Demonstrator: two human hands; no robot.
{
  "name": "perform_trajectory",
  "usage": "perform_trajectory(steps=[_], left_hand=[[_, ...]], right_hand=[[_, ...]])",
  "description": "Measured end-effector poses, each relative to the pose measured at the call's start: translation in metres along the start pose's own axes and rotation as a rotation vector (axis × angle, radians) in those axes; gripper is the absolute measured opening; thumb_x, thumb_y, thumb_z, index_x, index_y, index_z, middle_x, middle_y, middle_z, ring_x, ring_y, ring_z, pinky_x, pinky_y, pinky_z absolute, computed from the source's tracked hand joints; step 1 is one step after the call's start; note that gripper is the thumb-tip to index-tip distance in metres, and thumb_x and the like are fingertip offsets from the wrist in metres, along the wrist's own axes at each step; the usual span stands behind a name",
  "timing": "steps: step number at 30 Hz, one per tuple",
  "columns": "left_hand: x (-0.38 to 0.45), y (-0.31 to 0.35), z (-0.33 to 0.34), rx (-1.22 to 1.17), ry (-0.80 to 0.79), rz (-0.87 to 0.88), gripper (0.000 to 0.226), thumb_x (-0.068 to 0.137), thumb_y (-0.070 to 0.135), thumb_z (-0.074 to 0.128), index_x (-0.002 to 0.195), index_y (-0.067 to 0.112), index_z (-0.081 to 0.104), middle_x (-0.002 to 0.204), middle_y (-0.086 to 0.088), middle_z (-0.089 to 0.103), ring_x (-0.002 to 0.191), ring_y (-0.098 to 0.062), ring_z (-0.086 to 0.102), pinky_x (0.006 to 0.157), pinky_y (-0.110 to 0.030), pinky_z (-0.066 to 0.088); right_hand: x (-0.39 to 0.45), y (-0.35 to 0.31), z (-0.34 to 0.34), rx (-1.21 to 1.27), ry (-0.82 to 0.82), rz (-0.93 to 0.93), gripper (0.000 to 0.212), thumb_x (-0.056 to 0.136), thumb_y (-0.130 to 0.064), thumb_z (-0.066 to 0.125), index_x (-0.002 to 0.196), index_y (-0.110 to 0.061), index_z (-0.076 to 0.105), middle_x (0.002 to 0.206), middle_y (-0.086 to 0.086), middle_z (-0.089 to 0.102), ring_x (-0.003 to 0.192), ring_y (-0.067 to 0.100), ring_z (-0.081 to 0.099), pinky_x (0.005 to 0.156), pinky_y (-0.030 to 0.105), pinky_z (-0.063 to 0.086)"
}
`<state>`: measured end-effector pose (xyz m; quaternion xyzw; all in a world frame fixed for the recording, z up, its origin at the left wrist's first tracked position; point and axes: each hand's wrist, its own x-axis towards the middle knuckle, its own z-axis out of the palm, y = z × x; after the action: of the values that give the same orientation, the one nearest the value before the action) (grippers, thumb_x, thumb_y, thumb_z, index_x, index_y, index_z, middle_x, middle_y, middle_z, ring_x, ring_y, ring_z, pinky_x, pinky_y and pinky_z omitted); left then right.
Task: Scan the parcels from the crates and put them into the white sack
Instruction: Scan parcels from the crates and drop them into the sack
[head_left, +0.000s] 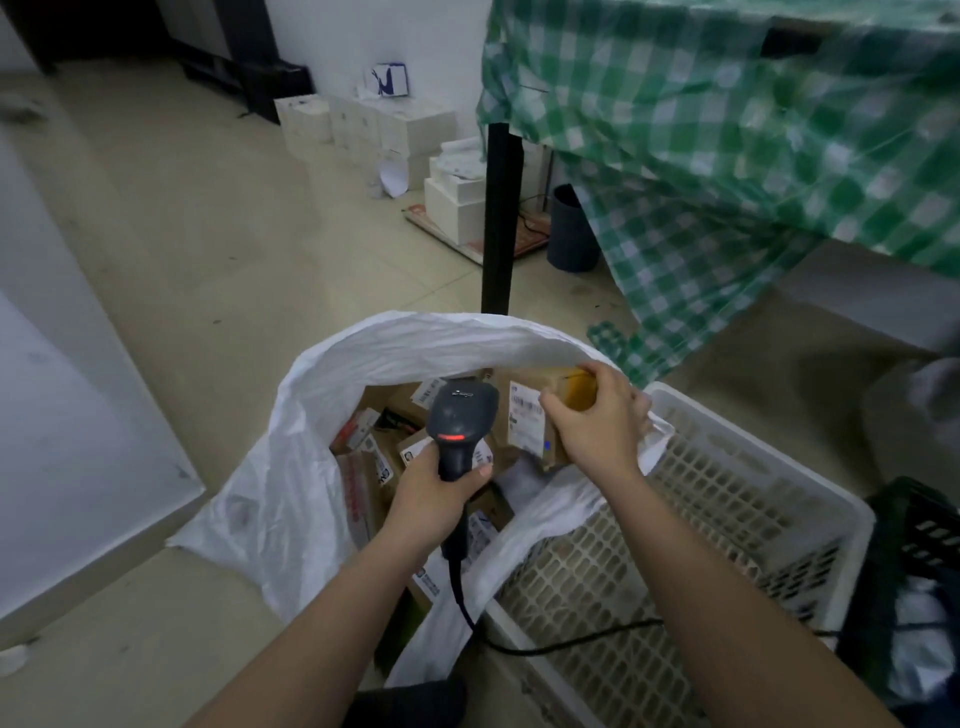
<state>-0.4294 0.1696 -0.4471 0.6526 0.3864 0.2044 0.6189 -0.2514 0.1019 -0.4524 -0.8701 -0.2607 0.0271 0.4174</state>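
The white sack (291, 478) stands open on the floor, with several cardboard parcels (363, 467) lying inside. My left hand (441, 493) grips a dark grey barcode scanner (460, 415) by its handle, head pointing away from me over the sack's mouth. My right hand (597, 415) holds a brown cardboard parcel (530, 415) with a white label over the sack's right side. The white crate (727, 483) sits just right of the sack and its mesh floor looks bare.
A black crate (909, 561) with plastic-wrapped items stands at the far right. The scanner's cable (571, 639) trails over the white crate. A table with a green checked cloth (727, 156) and a black leg (498, 218) stands behind the sack. White boxes (395, 130) line the wall.
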Motion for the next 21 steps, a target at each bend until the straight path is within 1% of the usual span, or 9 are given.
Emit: perform_trajectory(steps=[2, 4, 6, 8, 10, 15, 17, 19, 21], left_hand=[[0.005, 0.0, -0.001, -0.02, 0.002, -0.006, 0.023, 0.089, 0.019, 0.067, 0.101, 0.031, 0.05, 0.093, 0.02, 0.053, 0.084, 0.003, 0.051, 0.068, -0.02, 0.042], [0.009, 0.0, -0.001, -0.036, 0.014, -0.011, 0.026, 0.089, 0.02, 0.068, 0.106, 0.03, 0.05, 0.094, 0.021, 0.053, 0.085, 0.005, 0.051, 0.074, -0.025, 0.042], [0.01, 0.0, 0.0, -0.018, 0.02, -0.008, 0.027, 0.089, 0.02, 0.067, 0.106, 0.031, 0.048, 0.094, 0.022, 0.053, 0.085, 0.005, 0.051, 0.077, -0.026, 0.042], [0.009, 0.001, 0.0, 0.019, 0.005, -0.006, 0.026, 0.089, 0.02, 0.067, 0.105, 0.029, 0.048, 0.093, 0.02, 0.054, 0.085, 0.002, 0.053, 0.072, -0.023, 0.045], [0.007, 0.004, 0.001, 0.039, -0.016, -0.002, 0.024, 0.089, 0.021, 0.068, 0.104, 0.026, 0.051, 0.093, 0.015, 0.057, 0.088, -0.008, 0.056, 0.075, -0.023, 0.047], [-0.012, 0.024, 0.019, 0.057, -0.099, -0.001, 0.031, 0.088, 0.027, 0.068, 0.114, 0.019, 0.053, 0.106, 0.0, 0.06, 0.099, -0.023, 0.059, 0.088, -0.04, 0.049], [-0.024, 0.035, 0.033, 0.029, -0.15, 0.006, 0.032, 0.089, 0.028, 0.067, 0.116, 0.016, 0.055, 0.109, -0.004, 0.061, 0.101, -0.024, 0.059, 0.087, -0.038, 0.049], [-0.037, 0.046, 0.051, 0.021, -0.213, 0.014, 0.027, 0.091, 0.028, 0.064, 0.114, 0.019, 0.056, 0.109, -0.004, 0.063, 0.101, -0.021, 0.06, 0.079, -0.031, 0.05], [-0.051, 0.058, 0.071, -0.007, -0.298, 0.009, 0.025, 0.092, 0.028, 0.062, 0.115, 0.021, 0.055, 0.113, -0.002, 0.065, 0.105, -0.019, 0.061, 0.085, -0.033, 0.051]], right_hand=[[0.015, -0.004, 0.023, -0.098, -0.01, -0.063, 0.07, 0.084, -0.051, 0.065, 0.143, -0.027, 0.037, 0.148, -0.001, 0.04, 0.131, 0.031, 0.03, 0.108, 0.052, 0.029], [0.019, -0.003, 0.043, -0.019, -0.072, 0.044, 0.075, 0.088, -0.038, 0.068, 0.148, -0.016, 0.029, 0.152, 0.008, 0.033, 0.134, 0.034, 0.035, 0.104, 0.048, 0.036], [0.017, 0.0, 0.051, 0.074, -0.068, 0.132, 0.062, 0.088, -0.025, 0.071, 0.136, -0.006, 0.037, 0.144, 0.015, 0.035, 0.121, 0.035, 0.049, 0.091, 0.041, 0.044], [0.011, 0.006, 0.046, 0.095, -0.081, 0.093, 0.042, 0.089, -0.021, 0.069, 0.119, -0.004, 0.045, 0.131, 0.014, 0.039, 0.102, 0.029, 0.055, 0.081, 0.033, 0.044], [0.004, 0.013, 0.031, 0.11, -0.117, 0.027, 0.028, 0.091, -0.021, 0.066, 0.109, -0.007, 0.049, 0.123, 0.011, 0.044, 0.095, 0.022, 0.053, 0.081, 0.031, 0.042], [-0.024, 0.024, -0.039, 0.185, -0.219, 0.015, 0.005, 0.095, -0.022, 0.061, 0.097, -0.017, 0.062, 0.105, 0.001, 0.06, 0.103, 0.019, 0.06, 0.091, 0.038, 0.05], [-0.046, 0.019, -0.071, 0.235, -0.337, 0.022, 0.012, 0.097, -0.018, 0.058, 0.101, -0.014, 0.069, 0.1, 0.001, 0.068, 0.096, 0.015, 0.063, 0.086, 0.034, 0.051], [-0.071, 0.013, -0.1, 0.277, -0.442, 0.046, 0.021, 0.1, -0.018, 0.053, 0.112, -0.014, 0.069, 0.104, -0.001, 0.069, 0.098, 0.009, 0.062, 0.083, 0.026, 0.049], [-0.092, 0.008, -0.125, 0.371, -0.506, 0.142, 0.027, 0.102, -0.019, 0.047, 0.125, -0.021, 0.062, 0.111, -0.008, 0.065, 0.103, 0.006, 0.06, 0.081, 0.02, 0.049]])
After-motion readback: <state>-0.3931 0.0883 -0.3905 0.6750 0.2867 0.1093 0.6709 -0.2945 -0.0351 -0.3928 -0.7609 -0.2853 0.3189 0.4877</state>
